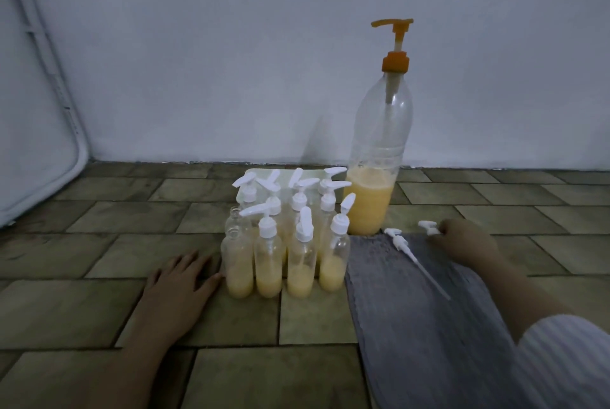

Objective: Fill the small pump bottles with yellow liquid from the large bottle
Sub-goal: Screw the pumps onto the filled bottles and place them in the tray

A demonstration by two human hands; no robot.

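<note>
A tall clear large bottle [376, 157] with an orange pump stands by the wall, about a quarter full of yellow liquid. Left of it, several small pump bottles [300, 263] stand clustered, partly filled with yellow liquid; most carry white pump tops. Two bottles at the cluster's left side, one of them the open bottle [236, 263], have no top. My left hand [180, 289] rests flat on the floor beside that bottle. My right hand [462, 243] pinches a white pump top [428, 227] on the floor. A second loose pump top [409, 253] with a long tube lies on the grey cloth.
A grey cloth [422, 326] lies on the tiled floor [99, 243] under my right forearm. A pale tray [260, 174] sits under the back of the bottle cluster. A white wall runs behind; a white padded panel [29, 111] leans at the left.
</note>
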